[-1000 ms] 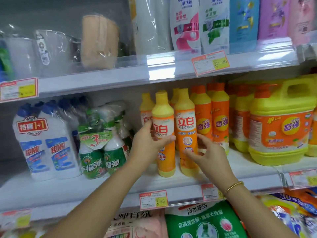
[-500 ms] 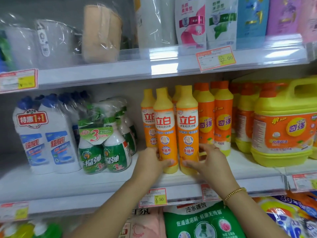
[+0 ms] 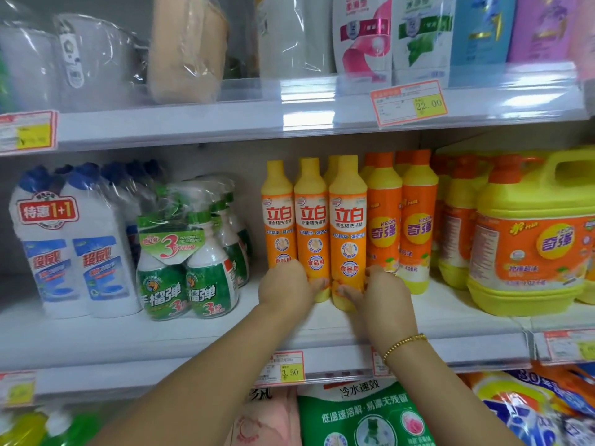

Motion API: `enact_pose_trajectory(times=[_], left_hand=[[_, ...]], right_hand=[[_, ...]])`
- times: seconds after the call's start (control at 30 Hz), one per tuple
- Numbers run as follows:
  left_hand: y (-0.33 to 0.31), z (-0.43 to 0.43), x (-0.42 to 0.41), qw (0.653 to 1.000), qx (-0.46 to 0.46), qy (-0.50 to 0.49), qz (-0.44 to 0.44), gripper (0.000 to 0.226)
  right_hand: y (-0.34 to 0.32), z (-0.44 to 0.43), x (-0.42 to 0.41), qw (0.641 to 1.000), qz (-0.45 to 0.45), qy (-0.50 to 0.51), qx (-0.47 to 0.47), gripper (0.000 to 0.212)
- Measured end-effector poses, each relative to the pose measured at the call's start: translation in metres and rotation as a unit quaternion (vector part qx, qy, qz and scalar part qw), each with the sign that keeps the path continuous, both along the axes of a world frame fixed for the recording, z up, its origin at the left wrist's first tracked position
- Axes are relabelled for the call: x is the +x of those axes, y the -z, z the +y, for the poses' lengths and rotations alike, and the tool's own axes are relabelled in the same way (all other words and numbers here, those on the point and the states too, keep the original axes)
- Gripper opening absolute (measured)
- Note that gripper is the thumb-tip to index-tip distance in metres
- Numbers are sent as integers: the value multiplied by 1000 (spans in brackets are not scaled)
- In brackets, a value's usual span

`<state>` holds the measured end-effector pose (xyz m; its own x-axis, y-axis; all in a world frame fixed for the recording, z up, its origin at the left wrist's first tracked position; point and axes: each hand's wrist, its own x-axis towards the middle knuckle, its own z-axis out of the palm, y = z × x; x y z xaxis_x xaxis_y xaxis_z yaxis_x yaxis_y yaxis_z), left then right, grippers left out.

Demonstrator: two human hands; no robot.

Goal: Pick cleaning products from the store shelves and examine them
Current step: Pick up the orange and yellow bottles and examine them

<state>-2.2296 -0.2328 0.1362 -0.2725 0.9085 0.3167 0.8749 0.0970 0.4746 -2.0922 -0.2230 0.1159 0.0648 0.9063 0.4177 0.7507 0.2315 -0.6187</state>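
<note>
orange bottle [image 3: 348, 239] stands upright, yellow at neck and base.

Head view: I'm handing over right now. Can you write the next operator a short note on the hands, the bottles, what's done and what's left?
Left hand: fingertips on the base of the middle soap bottle; whether it grips is unclear.
Right hand: fingers and thumb curled round the base of the right soap bottle.
Both bottles stand upright on the shelf, side by side in a front row of three.
Done: hands are at the bottles; none is lifted.
Left: lift one out and read its label.
</note>
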Motion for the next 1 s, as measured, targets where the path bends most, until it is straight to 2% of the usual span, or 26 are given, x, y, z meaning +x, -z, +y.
enact_pose_trajectory(times=[0.2, 0.33, 0.5, 0.67, 0.73, 0.83, 0.93, 1.0], left_hand=[[-4, 11, 1, 996, -13, -22, 80, 53], [-6, 16, 3, 992, -16, -43, 117, 54], [-5, 19, 7, 989, -22, -57, 133, 55], [2, 0, -3, 996, 32, -17, 87, 43], [7, -11, -14, 994, 104, -10, 30, 37], [10, -17, -31, 978, 193, -9, -76, 50], [12, -12, -38, 978, 175, -5, -111, 61], [14, -9, -39, 979, 165, 7, -119, 57]], right_hand=[[6, -3, 0, 997, 59, -1, 43, 40], [6, 5, -1, 1000, 15, 21, -1, 38], [4, 7, -5, 997, -54, 50, -7, 36], [-3, 9, -10, 994, -92, 55, -15, 34], [-5, 10, -11, 994, -94, 53, -21, 32], [-7, 12, -13, 993, -101, 53, -27, 30], [-12, 16, -16, 992, -112, 54, -31, 25], [-15, 19, -19, 990, -125, 58, -31, 24]])
